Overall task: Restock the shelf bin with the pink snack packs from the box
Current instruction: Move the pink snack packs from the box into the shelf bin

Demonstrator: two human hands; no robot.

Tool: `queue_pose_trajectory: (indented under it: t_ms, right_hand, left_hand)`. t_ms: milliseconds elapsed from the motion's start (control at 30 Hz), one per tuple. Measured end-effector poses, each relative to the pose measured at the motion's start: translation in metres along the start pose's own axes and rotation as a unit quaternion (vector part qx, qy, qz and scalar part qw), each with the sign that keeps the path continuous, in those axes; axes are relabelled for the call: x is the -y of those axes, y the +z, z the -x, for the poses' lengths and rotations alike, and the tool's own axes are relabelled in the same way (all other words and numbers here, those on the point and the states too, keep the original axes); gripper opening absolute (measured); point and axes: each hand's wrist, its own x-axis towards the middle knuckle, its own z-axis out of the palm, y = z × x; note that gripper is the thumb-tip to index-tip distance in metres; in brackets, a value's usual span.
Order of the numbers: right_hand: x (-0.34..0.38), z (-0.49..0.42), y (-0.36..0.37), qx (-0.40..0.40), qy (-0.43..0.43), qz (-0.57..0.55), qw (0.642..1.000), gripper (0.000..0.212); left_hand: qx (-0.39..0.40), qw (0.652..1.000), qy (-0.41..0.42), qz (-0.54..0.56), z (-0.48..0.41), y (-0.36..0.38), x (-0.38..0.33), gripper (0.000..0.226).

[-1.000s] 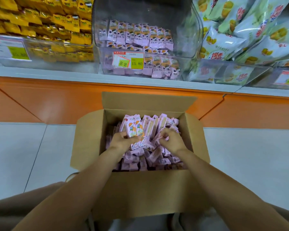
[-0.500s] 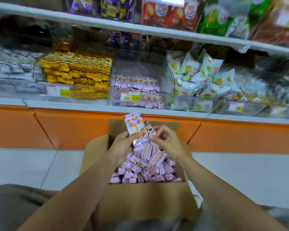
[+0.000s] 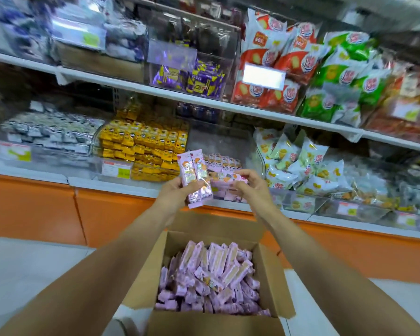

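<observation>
An open cardboard box on the floor holds several pink snack packs. My left hand grips a small bunch of pink packs upright, raised in front of the clear shelf bin. That bin holds several of the same pink packs. My right hand is raised beside the left, fingers curled and pinching a pink pack at the bin's front.
Yellow packs fill the bin to the left, pale bags the bin to the right. An upper shelf carries purple, red and green snacks. An orange base panel runs under the lower shelf above the grey floor.
Both hands have risen from the box up to the shelf bin, the left carrying its bunch of pink packs. The view has tilted upward.
</observation>
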Motion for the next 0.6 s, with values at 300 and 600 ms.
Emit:
queue_pose_trajectory:
  t_ms: [300,600]
  right_hand:
    - [-0.007,-0.031,-0.008,0.037,0.101,-0.092,0.990,0.022]
    - [-0.020,-0.040,0.035,-0.010,0.142,-0.163,0.976,0.074]
  left_hand:
    - [0.118,0.983,-0.123,0.065,-0.008,-0.009,0.012,0.063]
    - [0.066,0.995,-0.050,0.054,-0.019,0.001,0.008,0.037]
